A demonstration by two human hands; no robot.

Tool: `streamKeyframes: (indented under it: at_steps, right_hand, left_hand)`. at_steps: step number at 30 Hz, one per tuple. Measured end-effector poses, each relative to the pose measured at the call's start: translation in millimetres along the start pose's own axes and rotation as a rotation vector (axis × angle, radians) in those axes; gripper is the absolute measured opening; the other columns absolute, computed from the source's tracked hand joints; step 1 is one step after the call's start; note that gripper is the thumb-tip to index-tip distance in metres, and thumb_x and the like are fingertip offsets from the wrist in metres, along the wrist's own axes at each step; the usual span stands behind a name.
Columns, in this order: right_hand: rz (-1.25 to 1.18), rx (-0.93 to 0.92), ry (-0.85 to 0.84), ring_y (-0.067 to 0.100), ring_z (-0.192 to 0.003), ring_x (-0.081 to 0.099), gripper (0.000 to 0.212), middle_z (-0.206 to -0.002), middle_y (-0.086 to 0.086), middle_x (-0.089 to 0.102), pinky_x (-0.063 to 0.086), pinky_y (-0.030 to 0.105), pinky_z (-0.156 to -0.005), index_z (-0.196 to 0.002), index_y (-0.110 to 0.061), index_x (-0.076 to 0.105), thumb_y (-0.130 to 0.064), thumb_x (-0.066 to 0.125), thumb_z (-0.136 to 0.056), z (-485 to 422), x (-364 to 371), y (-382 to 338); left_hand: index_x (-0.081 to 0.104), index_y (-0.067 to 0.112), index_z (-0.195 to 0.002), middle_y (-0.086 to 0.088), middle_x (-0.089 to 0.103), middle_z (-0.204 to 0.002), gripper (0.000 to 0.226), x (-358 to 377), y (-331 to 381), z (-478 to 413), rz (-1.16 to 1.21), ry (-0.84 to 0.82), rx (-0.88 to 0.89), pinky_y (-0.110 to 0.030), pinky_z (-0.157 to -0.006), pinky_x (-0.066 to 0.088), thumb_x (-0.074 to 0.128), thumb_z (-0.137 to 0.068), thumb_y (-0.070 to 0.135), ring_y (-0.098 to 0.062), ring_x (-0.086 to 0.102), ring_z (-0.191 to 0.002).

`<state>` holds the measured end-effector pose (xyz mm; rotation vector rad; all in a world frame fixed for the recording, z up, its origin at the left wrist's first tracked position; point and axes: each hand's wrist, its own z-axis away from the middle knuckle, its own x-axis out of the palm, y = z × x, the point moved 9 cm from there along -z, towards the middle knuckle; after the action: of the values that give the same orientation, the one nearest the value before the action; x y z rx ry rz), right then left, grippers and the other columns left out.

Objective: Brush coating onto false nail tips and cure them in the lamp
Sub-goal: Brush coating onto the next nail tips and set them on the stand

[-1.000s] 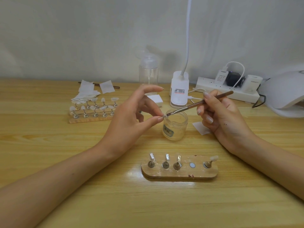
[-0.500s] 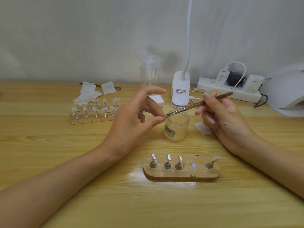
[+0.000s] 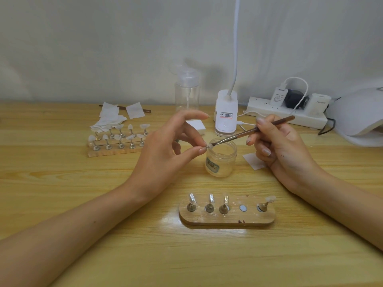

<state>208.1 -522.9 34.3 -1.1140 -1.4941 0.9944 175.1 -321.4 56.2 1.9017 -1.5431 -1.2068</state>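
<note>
My left hand point(image 3: 165, 150) pinches a small nail tip holder point(image 3: 207, 146) between thumb and a finger, raised beside the rim of an open clear jar point(image 3: 220, 162). My right hand point(image 3: 277, 146) grips a brown brush point(image 3: 252, 131) like a pen, and its bristle end touches the pale nail tip at my left fingertips. In front of me lies a wooden stand point(image 3: 227, 216) with three tips on pegs at the left, one bare magnet spot and one tip at the right. The white curing lamp point(image 3: 360, 117) sits at the far right edge.
A second wooden stand point(image 3: 116, 148) with several nail tips stands at the back left, beside white wipes point(image 3: 112, 119). Behind the jar are a clear pump bottle point(image 3: 186, 94), a white clip lamp base point(image 3: 226, 114) and a power strip point(image 3: 286, 112) with plugs and cables.
Both hands keep nearly the same pose, with the brush tip staying on the nail tip. The view has shifted slightly, so everything sits a little higher and to the right.
</note>
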Motion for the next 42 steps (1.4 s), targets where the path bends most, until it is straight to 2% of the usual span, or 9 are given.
streamKeyframes:
  at_steps: [9,13,26,34,40,42]
  right_hand:
    - [0.009,-0.019,-0.018,0.007,-0.041,0.034,0.02,-0.064,0.003,0.066,0.029,0.015,-0.042,-0.075,-0.02,0.047,-0.032,0.06,-0.084,1.7,3.9,-2.5]
    - [-0.01,-0.02,0.02,0.006,-0.041,0.034,0.02,-0.063,0.003,0.066,0.028,0.015,-0.042,-0.075,-0.019,0.047,-0.031,0.06,-0.084,1.1,-1.2,-2.3]
    - [-0.001,-0.051,-0.027,0.007,-0.04,0.035,0.02,-0.065,0.003,0.067,0.027,0.016,-0.043,-0.075,-0.021,0.048,-0.033,0.061,-0.084,1.3,3.4,-4.6]
    - [-0.009,-0.057,-0.019,0.008,-0.04,0.035,0.02,-0.064,0.003,0.066,0.026,0.018,-0.044,-0.076,-0.019,0.046,-0.031,0.059,-0.085,1.6,1.9,-5.6]
    - [-0.004,-0.046,0.013,0.008,-0.039,0.034,0.019,-0.062,0.005,0.065,0.029,0.015,-0.041,-0.077,-0.019,0.047,-0.03,0.061,-0.083,1.2,-1.7,-3.4]
    - [-0.015,-0.06,0.005,0.008,-0.039,0.035,0.019,-0.063,0.004,0.066,0.028,0.016,-0.041,-0.076,-0.02,0.047,-0.031,0.061,-0.084,1.0,-1.7,-5.0]
  left_hand:
    - [0.058,0.027,-0.126,0.013,0.071,-0.084,0.049,0.0,0.9,-0.3,0.004,0.001,0.0,-0.034,-0.062,0.047,0.076,-0.087,0.004,-0.009,0.068,-0.088]
    - [0.059,0.029,-0.125,0.013,0.071,-0.085,0.049,0.0,1.1,-0.1,0.007,-0.001,-0.002,-0.03,-0.062,0.046,0.076,-0.087,0.005,-0.009,0.068,-0.087]
    - [0.06,0.027,-0.124,0.012,0.072,-0.085,0.046,0.2,0.8,0.2,-0.002,-0.006,-0.001,-0.026,-0.062,0.046,0.076,-0.087,0.005,-0.008,0.068,-0.088]
    - [0.06,0.025,-0.125,0.011,0.072,-0.085,0.046,0.3,1.5,0.3,-0.006,-0.005,-0.002,-0.032,-0.062,0.047,0.076,-0.087,0.005,-0.008,0.068,-0.087]
    - [0.06,0.026,-0.125,0.01,0.072,-0.084,0.047,0.7,1.2,0.3,-0.008,-0.005,-0.01,-0.03,-0.061,0.047,0.076,-0.087,0.004,-0.008,0.068,-0.085]
    - [0.06,0.026,-0.125,0.01,0.072,-0.084,0.048,0.7,0.8,0.4,-0.001,-0.002,-0.016,-0.034,-0.061,0.048,0.077,-0.086,0.004,-0.008,0.068,-0.084]
